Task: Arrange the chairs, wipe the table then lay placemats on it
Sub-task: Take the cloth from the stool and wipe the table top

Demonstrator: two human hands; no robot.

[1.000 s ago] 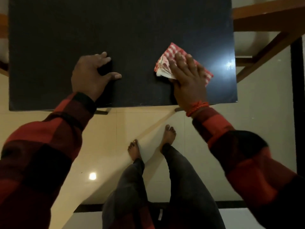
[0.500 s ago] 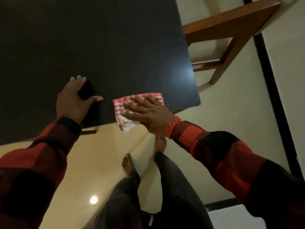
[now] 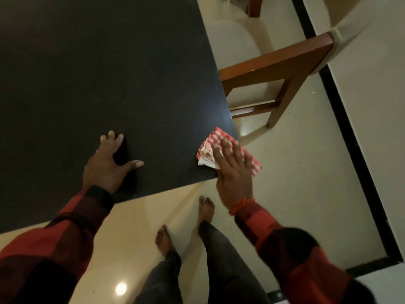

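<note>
A black table (image 3: 98,73) fills the upper left of the head view. My left hand (image 3: 109,163) rests flat on it near the front edge, fingers spread, holding nothing. My right hand (image 3: 233,170) presses a folded red-and-white checked cloth (image 3: 210,145) onto the table's near right corner. Part of the cloth hangs past the edge. A brown wooden chair (image 3: 276,66) stands at the table's right side, its seat partly under the top.
The cream tiled floor (image 3: 295,172) has a black border strip (image 3: 350,139) running along the right. My bare feet and dark trousers are below the table's front edge. Another wooden chair leg (image 3: 254,6) shows at the top.
My right hand has slid the cloth from the front edge rightward to the table's right corner. The view has swung right, showing more of the chair. My left hand stays planted.
</note>
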